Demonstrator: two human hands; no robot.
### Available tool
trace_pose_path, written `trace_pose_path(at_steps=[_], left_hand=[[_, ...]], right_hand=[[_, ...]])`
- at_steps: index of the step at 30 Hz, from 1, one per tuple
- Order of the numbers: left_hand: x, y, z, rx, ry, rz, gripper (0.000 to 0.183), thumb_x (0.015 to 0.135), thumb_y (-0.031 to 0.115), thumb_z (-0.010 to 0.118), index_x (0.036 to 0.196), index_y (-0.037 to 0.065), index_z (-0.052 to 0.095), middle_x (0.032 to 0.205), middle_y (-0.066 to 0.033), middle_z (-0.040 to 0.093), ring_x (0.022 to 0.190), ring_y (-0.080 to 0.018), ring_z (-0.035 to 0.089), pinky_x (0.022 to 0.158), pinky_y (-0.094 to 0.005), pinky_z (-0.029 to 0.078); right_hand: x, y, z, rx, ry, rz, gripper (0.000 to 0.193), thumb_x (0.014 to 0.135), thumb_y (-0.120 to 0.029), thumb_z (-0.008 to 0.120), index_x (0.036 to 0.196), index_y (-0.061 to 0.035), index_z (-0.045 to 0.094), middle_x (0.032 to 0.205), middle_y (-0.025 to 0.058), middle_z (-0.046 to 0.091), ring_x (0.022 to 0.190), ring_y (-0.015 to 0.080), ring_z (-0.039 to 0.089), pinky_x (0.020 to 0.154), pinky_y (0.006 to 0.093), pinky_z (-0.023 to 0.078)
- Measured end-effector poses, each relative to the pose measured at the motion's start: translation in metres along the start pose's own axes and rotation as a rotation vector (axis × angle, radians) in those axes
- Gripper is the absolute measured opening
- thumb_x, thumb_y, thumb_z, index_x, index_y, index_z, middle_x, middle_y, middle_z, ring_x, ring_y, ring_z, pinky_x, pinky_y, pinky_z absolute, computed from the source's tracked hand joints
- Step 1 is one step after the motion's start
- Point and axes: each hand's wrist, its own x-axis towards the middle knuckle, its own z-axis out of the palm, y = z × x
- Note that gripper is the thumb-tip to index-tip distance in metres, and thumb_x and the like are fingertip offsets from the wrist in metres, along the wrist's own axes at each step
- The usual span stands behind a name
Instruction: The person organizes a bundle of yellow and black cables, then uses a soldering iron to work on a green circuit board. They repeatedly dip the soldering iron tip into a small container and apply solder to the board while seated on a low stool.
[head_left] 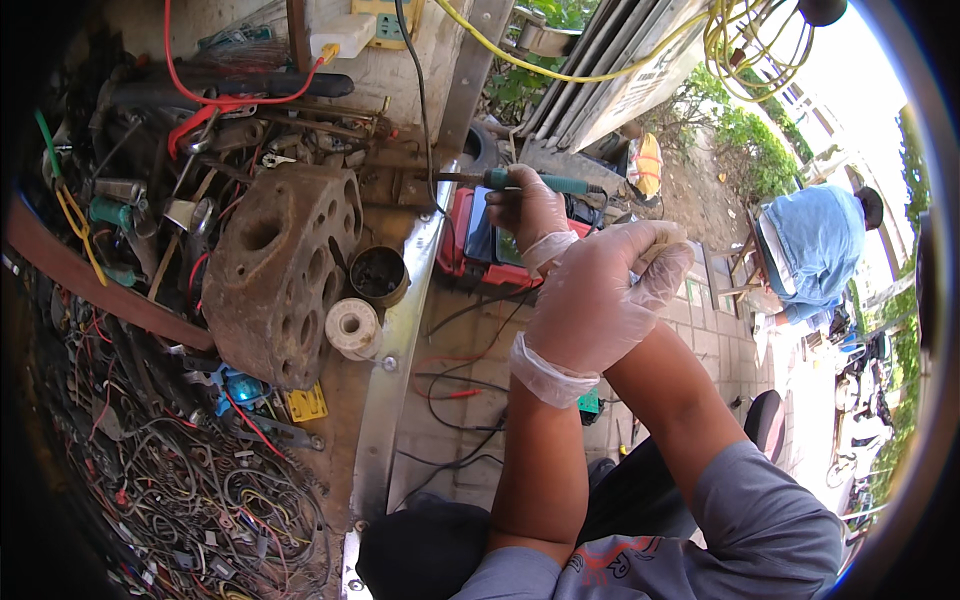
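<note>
Both hands wear clear thin gloves, and my forearms cross. My right hand reaches out behind the left one and is closed round the teal handle of a soldering iron. The iron lies nearly level, its dark metal shaft pointing left toward the bench edge. My left hand is in front and nearer to me, its fingers pinched together toward the right. Whatever they hold, if anything, is hidden. Below the iron, a red toolbox stands on the paving, partly covered by my hands.
On the bench to the left are a rusty holed metal block, a round tin, a white spool and tangled wires. A metal strip edges the bench. Cables trail over the paving; a person in blue sits at right.
</note>
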Motion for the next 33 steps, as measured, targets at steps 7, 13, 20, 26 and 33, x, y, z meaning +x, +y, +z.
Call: trace_pose_path(at_steps=[7,13,20,26,33], left_hand=[[0.001,-0.002,0.001,0.022,-0.007,0.012,0.032,0.100,0.022,0.067,0.119,-0.004,0.068,0.100,-0.0046,0.069,0.093,-0.0092,0.058,0.086,-0.0260,0.050],[0.001,-0.003,0.002,-0.005,0.012,0.036,0.030,0.099,0.019,0.068,0.118,-0.005,0.068,0.100,-0.0053,0.069,0.093,-0.0092,0.059,0.086,-0.0264,0.052],[0.000,-0.002,0.003,-0.022,0.005,0.010,0.029,0.099,0.017,0.068,0.118,-0.005,0.068,0.100,-0.0054,0.068,0.094,-0.0094,0.060,0.087,-0.0263,0.052],[0.001,-0.001,0.005,-0.018,0.000,0.008,0.029,0.099,0.017,0.068,0.117,-0.006,0.068,0.099,-0.0053,0.068,0.094,-0.0092,0.060,0.086,-0.0262,0.052],[0.000,-0.002,0.004,-0.015,0.011,0.007,0.029,0.099,0.018,0.068,0.117,-0.005,0.068,0.099,-0.0049,0.068,0.093,-0.0091,0.060,0.085,-0.0264,0.053]], right_hand=[[0.005,0.004,-0.003,-0.010,-0.011,-0.004,0.036,0.090,-0.029,0.067,0.104,0.0039,0.064,0.076,0.0223,0.070,0.053,0.0290,0.064,0.052,0.0372,0.057],[0.004,0.006,0.000,0.019,0.000,-0.016,0.036,0.090,-0.028,0.067,0.105,0.0041,0.064,0.075,0.0220,0.070,0.053,0.0286,0.064,0.051,0.0369,0.057],[-0.002,0.002,0.002,-0.044,-0.030,-0.065,0.035,0.089,-0.028,0.069,0.102,0.0041,0.066,0.074,0.0197,0.070,0.056,0.0271,0.066,0.053,0.0351,0.058],[-0.008,0.000,0.005,-0.068,-0.056,-0.119,0.031,0.088,-0.026,0.070,0.098,0.0029,0.068,0.074,0.0166,0.070,0.060,0.0250,0.069,0.053,0.0337,0.059],[-0.011,0.001,0.006,-0.102,-0.071,-0.179,0.029,0.088,-0.025,0.070,0.098,0.0023,0.068,0.076,0.0145,0.070,0.063,0.0238,0.070,0.053,0.0334,0.059]])
